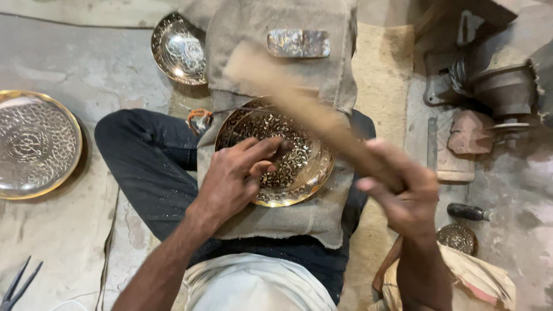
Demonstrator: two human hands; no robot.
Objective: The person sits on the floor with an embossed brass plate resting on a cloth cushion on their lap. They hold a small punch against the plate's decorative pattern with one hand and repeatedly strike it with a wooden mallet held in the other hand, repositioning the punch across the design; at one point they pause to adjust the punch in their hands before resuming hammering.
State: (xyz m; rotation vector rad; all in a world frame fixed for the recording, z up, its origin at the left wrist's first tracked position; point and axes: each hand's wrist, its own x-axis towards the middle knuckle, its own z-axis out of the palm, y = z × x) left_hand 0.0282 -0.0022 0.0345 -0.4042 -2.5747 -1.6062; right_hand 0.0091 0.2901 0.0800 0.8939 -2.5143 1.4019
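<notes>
Down on the burlap cloth (276,34) across the person's lap lay the brass plate (299,173), directly beneath both hands. The left hand (239,175) rested on it, fingers pinched around a small dark punch (283,151) whose tip was hidden. The right hand (403,193), closed round a wooden mallet (299,109), held its long axis slanting up-left above the plate; motion blur smeared the head.

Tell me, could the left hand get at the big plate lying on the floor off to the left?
Probably yes: the left hand rests on the engraved brass plate in the lap, and nothing stands between it and the large plate.
</notes>
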